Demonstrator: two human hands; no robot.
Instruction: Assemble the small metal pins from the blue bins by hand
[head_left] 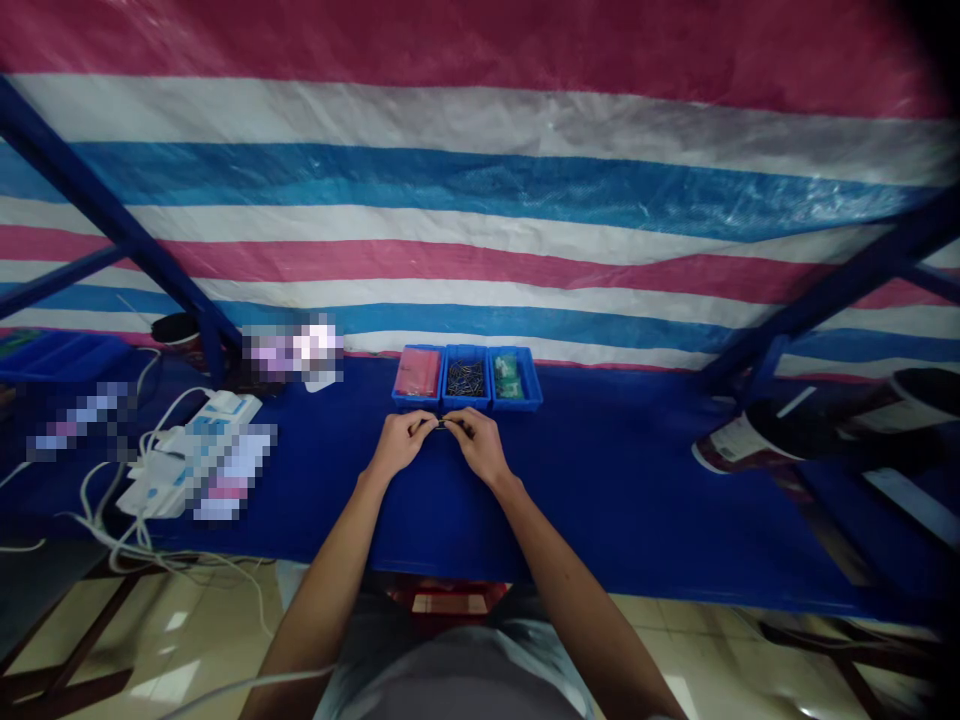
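Small dark piece (442,424) sits pinched between the fingertips of the left hand (400,442) and right hand (478,442), forearms (566,575) angled inward over the blue table (615,490); the fingers mostly hide its shape. Just beyond stand three boxy plastic bins (467,406), then a glossy, creased striped tarp (480,180).

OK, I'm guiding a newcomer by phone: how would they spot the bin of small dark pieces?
On the blue table near the striped sheet, three small blue bins stand in a row. Pick the middle bin: it holds loose dark pieces, while its neighbours hold pink material and green pieces.
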